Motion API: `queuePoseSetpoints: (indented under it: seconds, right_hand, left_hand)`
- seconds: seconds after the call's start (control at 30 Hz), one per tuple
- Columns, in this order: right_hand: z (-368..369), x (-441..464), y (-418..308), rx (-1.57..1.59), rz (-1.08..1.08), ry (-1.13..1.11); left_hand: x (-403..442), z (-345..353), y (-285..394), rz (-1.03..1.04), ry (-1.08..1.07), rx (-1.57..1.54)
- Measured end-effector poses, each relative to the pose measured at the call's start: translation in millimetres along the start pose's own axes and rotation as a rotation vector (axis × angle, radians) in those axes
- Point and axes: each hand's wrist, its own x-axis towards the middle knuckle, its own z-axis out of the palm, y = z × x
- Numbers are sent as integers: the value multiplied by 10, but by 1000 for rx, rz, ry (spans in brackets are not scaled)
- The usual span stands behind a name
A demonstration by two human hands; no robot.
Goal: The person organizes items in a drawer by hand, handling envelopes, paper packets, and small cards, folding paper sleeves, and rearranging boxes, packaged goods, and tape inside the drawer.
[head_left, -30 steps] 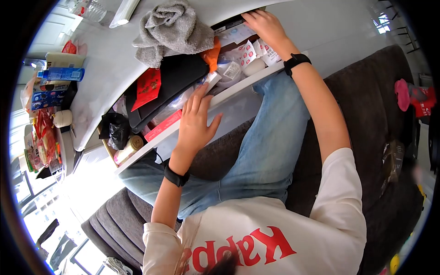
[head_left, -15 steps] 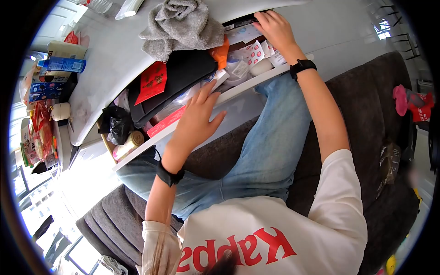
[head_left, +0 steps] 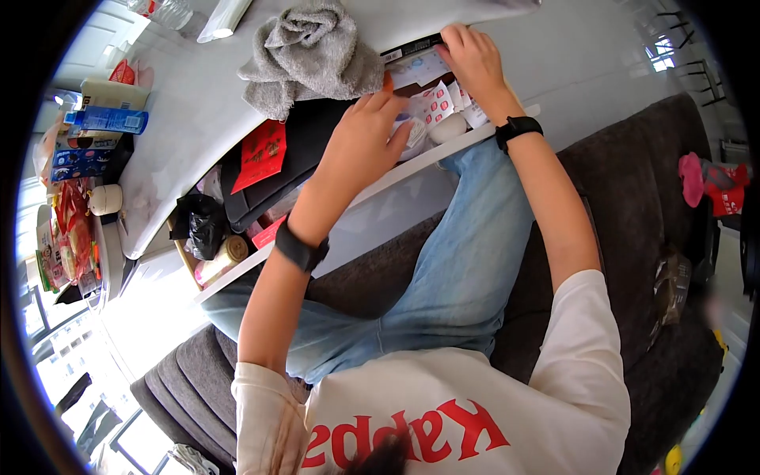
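The drawer [head_left: 427, 163] stands pulled out over the person's lap. The left hand [head_left: 358, 142] is above its contents, fingers bent beside an orange item [head_left: 388, 81]; I cannot tell whether they pinch it. The right hand [head_left: 475, 67] curls over one end of a black box [head_left: 412, 47], grip likewise unclear. A grey towel [head_left: 313, 59] overhangs from the table [head_left: 190, 119]; if left fingers snag it, it could slide into the drawer.

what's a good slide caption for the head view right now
Left hand over an open, crammed drawer, right hand at its end, a grey towel close by.
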Motion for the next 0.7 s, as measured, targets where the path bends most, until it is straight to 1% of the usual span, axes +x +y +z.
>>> queuePoseSetpoints:
  seconds: [0.1,0.2,0.3,0.37,0.4,0.47,0.5,0.57,0.6,0.67,0.7]
  right_hand:
    - [62,-29,3,53,71,-47]
    - [72,-29,15,115,104,-52]
    - [56,-25,0,222,189,-106]
    - [-30,-37,-36,347,284,-152]
    - [-47,-73,-35,395,242,-208]
    - [-79,-167,-44,491,157,-322]
    - [-137,-183,-84,526,126,-333]
    - [-255,-158,-147,597,59,-349]
    - [-222,-181,-137,587,43,-408]
    - [-144,-181,-129,536,6,-411]
    - [-117,-160,-153,505,-3,-410]
  left_hand:
    - [224,287,-331,224,133,116]
    - [341,405,-445,79,78,276]
    - [364,465,-463,6,218,204]
    - [332,467,-475,-88,185,247]
    - [306,460,-477,-135,170,267]
    - [296,280,-376,-286,100,117]
    - [281,211,-357,-365,64,40]
    - [233,183,-543,-286,80,102]
    - [207,154,-619,-243,89,133]
    - [143,146,-710,-129,154,194]
    - [144,118,-680,-140,110,164]
